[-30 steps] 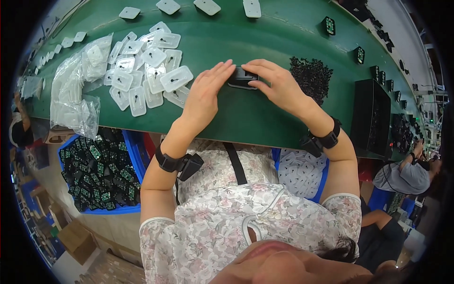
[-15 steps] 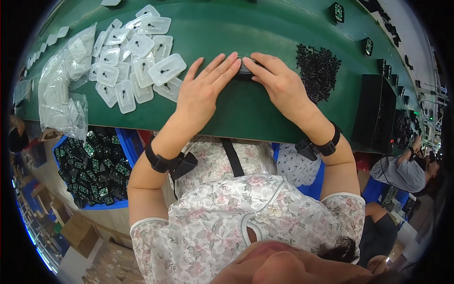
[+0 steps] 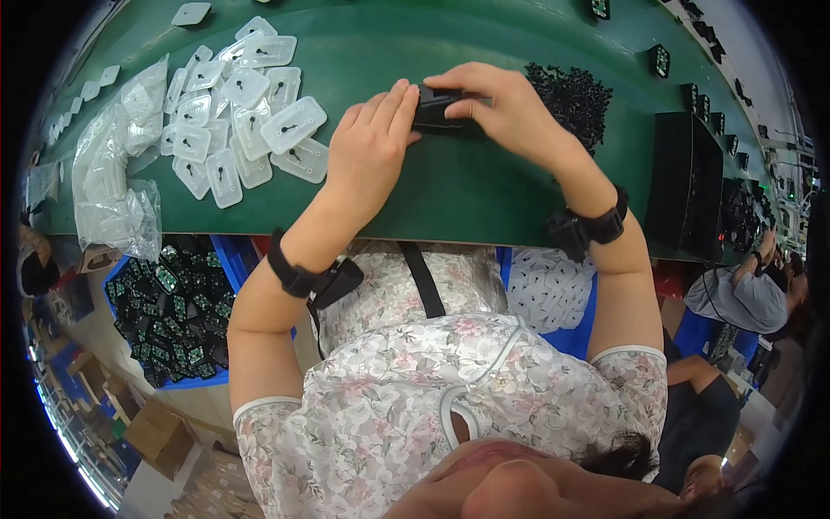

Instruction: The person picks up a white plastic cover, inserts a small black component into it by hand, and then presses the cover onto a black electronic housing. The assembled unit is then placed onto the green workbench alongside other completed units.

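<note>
On the green table in front of me a black rectangular block (image 3: 443, 118) sits between my hands. My left hand (image 3: 372, 143) holds its left end, fingers straight and close together, with the thumb tip showing below. At the other end, my right hand (image 3: 501, 99) curls thumb and index finger around the block's upper right part. The fingers partly hide the block, so I cannot tell whether it is one piece or several. A pile of small black parts (image 3: 575, 104) lies just right of my right hand.
Left of my hands lie translucent white plates (image 3: 294, 124) with black pieces on them, beside a clear plastic bag (image 3: 121, 164). A tall black box (image 3: 687, 182) stands at right. Below the table edge are a blue bin (image 3: 235, 259) of circuit-board parts and another holding white pieces (image 3: 549, 290).
My right hand has turned from lying over the block to curling around its right part. My left hand has shifted slightly left, and more of the block shows.
</note>
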Demonstrator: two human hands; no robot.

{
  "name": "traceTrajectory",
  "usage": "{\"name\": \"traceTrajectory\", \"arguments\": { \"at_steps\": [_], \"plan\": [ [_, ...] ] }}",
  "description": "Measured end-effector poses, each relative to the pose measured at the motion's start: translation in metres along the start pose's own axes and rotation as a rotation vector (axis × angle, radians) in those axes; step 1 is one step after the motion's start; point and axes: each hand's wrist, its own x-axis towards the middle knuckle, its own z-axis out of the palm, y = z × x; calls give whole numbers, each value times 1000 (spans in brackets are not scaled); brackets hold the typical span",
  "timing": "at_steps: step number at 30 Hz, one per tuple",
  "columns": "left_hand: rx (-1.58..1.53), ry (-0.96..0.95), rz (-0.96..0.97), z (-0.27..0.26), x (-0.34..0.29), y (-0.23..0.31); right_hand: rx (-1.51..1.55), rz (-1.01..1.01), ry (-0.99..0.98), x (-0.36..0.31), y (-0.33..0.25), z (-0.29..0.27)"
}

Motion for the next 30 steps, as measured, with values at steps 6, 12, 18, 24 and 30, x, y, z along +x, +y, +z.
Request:
{"name": "traceTrajectory", "arguments": {
  "at_steps": [6,12,18,24,30],
  "plan": [
    [-505,25,-320,-2,21,-15,764,302,30,7,11,3],
    [-1342,63,-666,0,19,2,843,204,160,8,-18,13],
    [-1004,160,-532,-32,-5,12,113,84,289,62,45,-49],
    [-527,479,-708,-87,-68,-44,48,224,113,108,126,-107],
    [-24,634,-759,-138,-131,-142,15,390,63,117,164,-129]
  ]
}}
